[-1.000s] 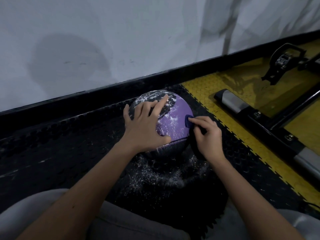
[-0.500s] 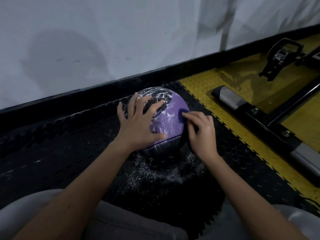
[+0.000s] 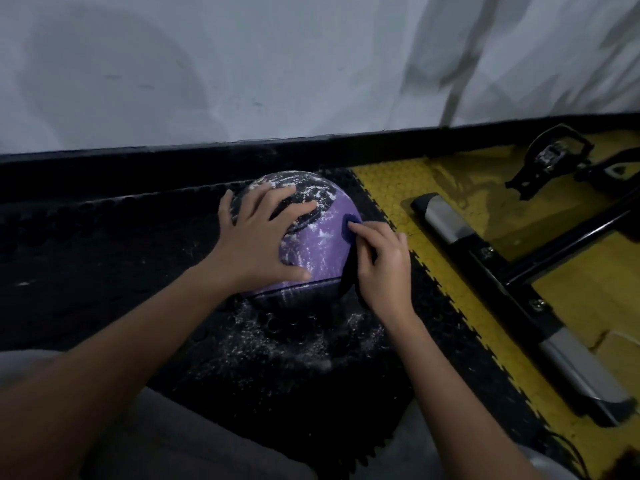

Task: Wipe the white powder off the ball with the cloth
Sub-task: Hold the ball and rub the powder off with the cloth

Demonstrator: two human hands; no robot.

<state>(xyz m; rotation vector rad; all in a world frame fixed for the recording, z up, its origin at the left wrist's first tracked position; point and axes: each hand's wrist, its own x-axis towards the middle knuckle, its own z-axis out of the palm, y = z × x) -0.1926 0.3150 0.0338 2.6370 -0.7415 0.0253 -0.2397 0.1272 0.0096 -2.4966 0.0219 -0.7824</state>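
While the ball (image 3: 320,251) sits on the black floor mat (image 3: 104,258) close under the wall, I read everything from the head view, the only one I have. I have the left hand (image 3: 256,247) laid over the ball's top left, fingers (image 3: 294,202) straight and spread, pressing and holding nothing. The right hand (image 3: 384,268) has its fingers (image 3: 367,233) curled, pinching the dark blue cloth (image 3: 345,231) against the ball's right flank; the rest of the cloth seems to hang dark down that side, though I cannot tell where it ends.

White powder (image 3: 313,195) lies thick on the black upper panel and in streaks down the purple one, so I judge the wipe far from done. More powder (image 3: 294,341) is scattered on the mat in front of the ball.

To do this stroke well, I would press down with the left hand so the ball cannot roll, spread more of the cloth flat under the right fingers, and drag it in long overlapping passes toward the top. Powder hidden under the left hand will need a turn of the ball. The rough surface will likely trap grains, so firm pressure matters.
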